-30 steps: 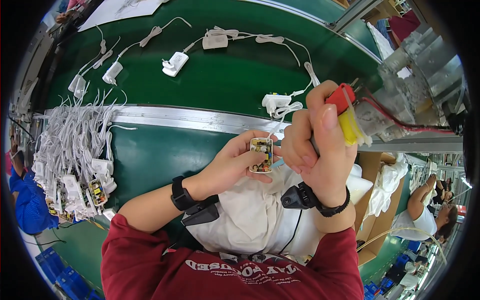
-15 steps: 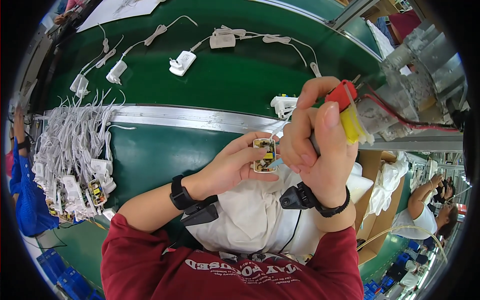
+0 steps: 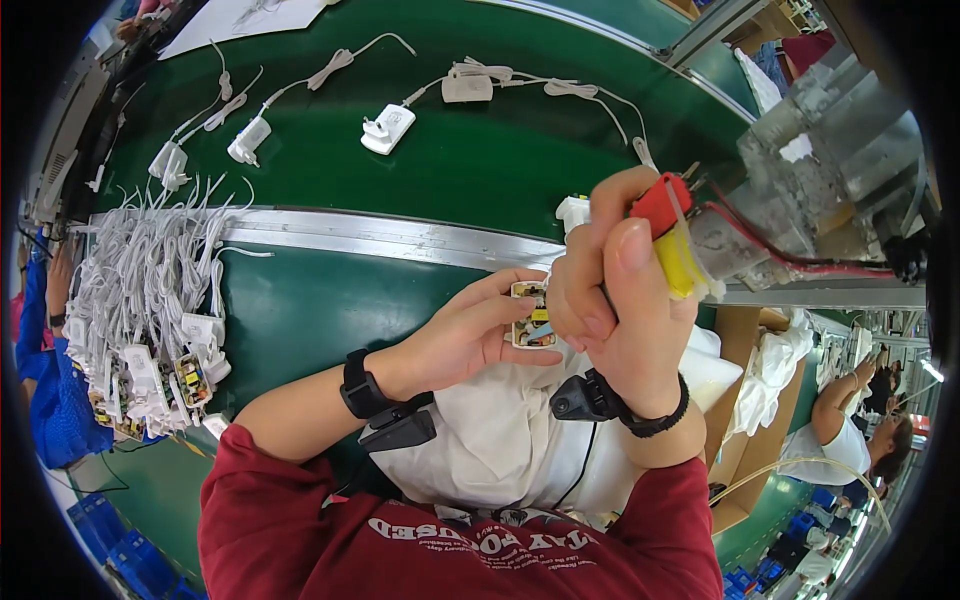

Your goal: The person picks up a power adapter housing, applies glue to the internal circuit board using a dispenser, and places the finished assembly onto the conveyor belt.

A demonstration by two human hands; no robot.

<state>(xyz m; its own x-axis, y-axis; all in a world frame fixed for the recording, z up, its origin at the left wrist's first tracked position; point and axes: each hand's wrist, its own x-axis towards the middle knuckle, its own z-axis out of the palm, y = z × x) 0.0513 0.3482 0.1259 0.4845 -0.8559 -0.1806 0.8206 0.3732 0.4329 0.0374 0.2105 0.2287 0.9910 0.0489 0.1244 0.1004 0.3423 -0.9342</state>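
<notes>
Just toward 3 o'clock from centre, an open white plastic adapter case (image 3: pixel 534 345) with a multicoloured circuit board (image 3: pixel 541 316) is pinched in the left hand (image 3: pixel 468 325). At its 2 o'clock, the right hand (image 3: pixel 630 305) is wrapped round a red-and-yellow wired tool (image 3: pixel 675 262). At 9 o'clock, a heap of white cabled adapters (image 3: pixel 155 290) crowds the green desk (image 3: pixel 330 300).

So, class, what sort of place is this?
Probably an electronics assembly workshop: white plastic plug adapters with cords lie spaced along a long green work surface, and the left hand holds a small, opened white electronic device.
</notes>
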